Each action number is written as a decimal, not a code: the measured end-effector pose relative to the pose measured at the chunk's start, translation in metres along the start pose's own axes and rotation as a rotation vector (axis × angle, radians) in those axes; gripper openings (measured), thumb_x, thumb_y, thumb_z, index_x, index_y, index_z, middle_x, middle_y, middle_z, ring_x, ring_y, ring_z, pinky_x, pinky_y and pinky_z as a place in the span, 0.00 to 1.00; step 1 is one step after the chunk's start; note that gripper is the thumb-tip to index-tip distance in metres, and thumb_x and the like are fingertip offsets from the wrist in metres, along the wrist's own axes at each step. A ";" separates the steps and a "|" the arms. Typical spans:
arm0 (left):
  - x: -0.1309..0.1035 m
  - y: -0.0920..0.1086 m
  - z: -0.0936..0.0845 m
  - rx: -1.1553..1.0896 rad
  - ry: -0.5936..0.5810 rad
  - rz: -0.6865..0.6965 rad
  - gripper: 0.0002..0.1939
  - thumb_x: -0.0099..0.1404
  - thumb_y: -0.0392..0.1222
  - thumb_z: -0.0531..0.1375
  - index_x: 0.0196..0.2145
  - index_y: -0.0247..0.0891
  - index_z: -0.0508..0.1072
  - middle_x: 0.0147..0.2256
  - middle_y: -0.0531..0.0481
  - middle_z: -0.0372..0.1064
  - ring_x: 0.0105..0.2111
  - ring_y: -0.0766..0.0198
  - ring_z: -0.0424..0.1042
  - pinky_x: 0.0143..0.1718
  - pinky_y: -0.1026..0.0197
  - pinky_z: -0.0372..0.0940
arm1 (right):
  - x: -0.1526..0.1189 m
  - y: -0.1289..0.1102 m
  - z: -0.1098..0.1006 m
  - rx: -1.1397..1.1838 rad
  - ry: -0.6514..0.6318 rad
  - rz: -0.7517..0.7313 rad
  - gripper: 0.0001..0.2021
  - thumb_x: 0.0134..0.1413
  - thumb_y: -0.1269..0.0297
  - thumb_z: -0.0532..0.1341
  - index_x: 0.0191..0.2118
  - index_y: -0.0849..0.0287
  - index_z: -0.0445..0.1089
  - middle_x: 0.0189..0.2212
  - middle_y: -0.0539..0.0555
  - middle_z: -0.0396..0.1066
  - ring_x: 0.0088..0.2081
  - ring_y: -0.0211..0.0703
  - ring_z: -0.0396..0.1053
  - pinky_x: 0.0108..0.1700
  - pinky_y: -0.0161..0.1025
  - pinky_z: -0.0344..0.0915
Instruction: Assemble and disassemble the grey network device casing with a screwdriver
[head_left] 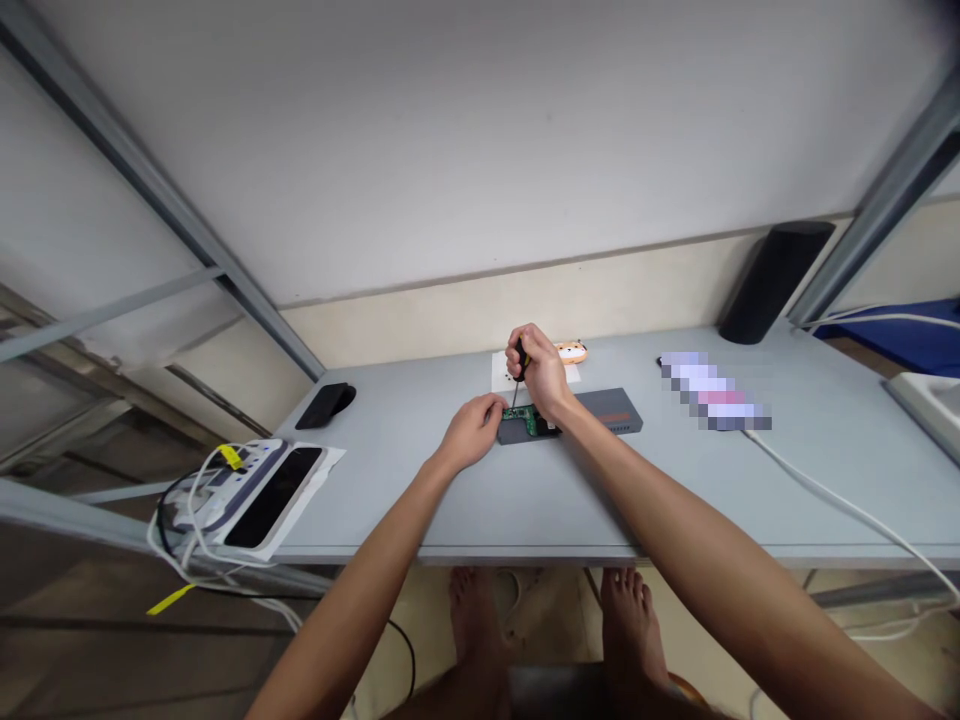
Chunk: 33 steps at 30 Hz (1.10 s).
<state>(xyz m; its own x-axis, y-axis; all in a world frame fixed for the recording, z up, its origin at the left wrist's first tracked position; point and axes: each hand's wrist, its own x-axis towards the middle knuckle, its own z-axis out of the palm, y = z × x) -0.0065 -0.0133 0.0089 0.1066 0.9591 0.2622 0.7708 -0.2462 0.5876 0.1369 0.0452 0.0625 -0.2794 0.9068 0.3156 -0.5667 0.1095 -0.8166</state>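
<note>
My right hand (541, 368) is wrapped round a screwdriver (523, 355) with a black and yellow handle. Its thin shaft points down to a green circuit board (531, 420), and the tip meets the board near its left end. On the board's left edge rest the closed fingertips of my left hand (474, 430), steadying it. Beneath the board lies a grey case (514, 434). A grey box with orange print (619, 410) shows to the right, partly behind my right wrist. Behind my right hand is a white paper (501, 372) with small dark bits on it.
An orange-and-white pouch (574, 352) lies at the back. To the right are a phone (709, 390) on a white cable and a black cylinder (776, 285). At left sit a black object (324, 406), a dark-screened phone (274, 497) and a power strip (244, 485) with tangled cables.
</note>
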 end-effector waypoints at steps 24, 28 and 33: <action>0.000 0.000 0.000 0.010 -0.011 -0.006 0.15 0.75 0.39 0.50 0.41 0.41 0.77 0.41 0.45 0.80 0.45 0.53 0.78 0.53 0.53 0.71 | 0.001 -0.004 -0.002 0.069 0.047 0.031 0.14 0.69 0.54 0.59 0.32 0.54 0.62 0.22 0.45 0.54 0.22 0.34 0.51 0.27 0.32 0.49; 0.000 0.002 0.000 0.005 -0.008 0.001 0.15 0.75 0.40 0.50 0.40 0.42 0.77 0.40 0.45 0.80 0.44 0.53 0.78 0.53 0.53 0.71 | 0.001 -0.004 -0.002 0.049 0.039 0.023 0.16 0.68 0.51 0.60 0.32 0.54 0.62 0.22 0.45 0.54 0.23 0.34 0.52 0.27 0.32 0.51; 0.000 0.002 0.000 -0.003 -0.003 0.008 0.16 0.75 0.41 0.49 0.40 0.42 0.77 0.40 0.45 0.80 0.44 0.52 0.77 0.52 0.52 0.71 | 0.001 -0.004 -0.002 0.045 0.046 0.008 0.15 0.68 0.53 0.59 0.31 0.54 0.62 0.22 0.45 0.55 0.23 0.35 0.51 0.26 0.32 0.50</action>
<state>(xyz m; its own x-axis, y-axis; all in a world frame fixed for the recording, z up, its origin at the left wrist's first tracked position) -0.0054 -0.0141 0.0099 0.1151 0.9574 0.2647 0.7682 -0.2547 0.5873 0.1407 0.0463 0.0648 -0.2484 0.9256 0.2857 -0.5995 0.0848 -0.7959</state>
